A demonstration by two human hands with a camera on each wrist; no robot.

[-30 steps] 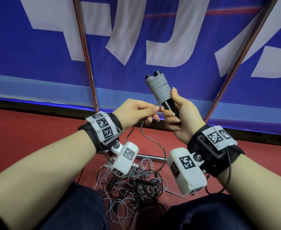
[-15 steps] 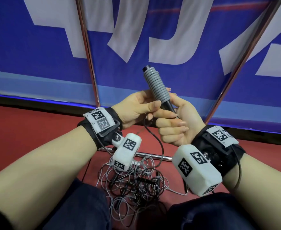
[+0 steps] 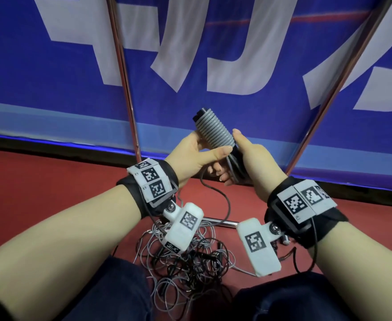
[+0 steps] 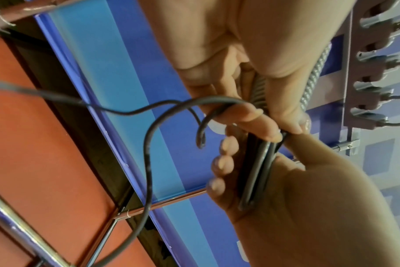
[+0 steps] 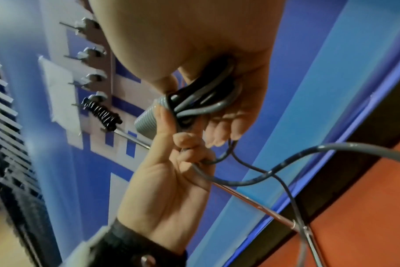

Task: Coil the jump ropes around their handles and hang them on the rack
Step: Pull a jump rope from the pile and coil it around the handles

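gripping black handles [image 3: 237,162] in my right hand [image 3: 255,163], left hand [image 3: 197,156] pinching grey rope [image 3: 214,129] at the coil, loose tail hanging

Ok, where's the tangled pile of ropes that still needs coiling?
In the head view, the tangled rope pile lies on the red floor at bottom centre, between the person's knees, below both hands and against a metal bar.

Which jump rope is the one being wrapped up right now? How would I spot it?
Look in front of the big blue wall banner, where the two hands meet. The right hand grips a pair of black handles with the grey jump rope coiled tightly round them, and the left hand holds its loose end. The other ropes lie tangled on the red floor.
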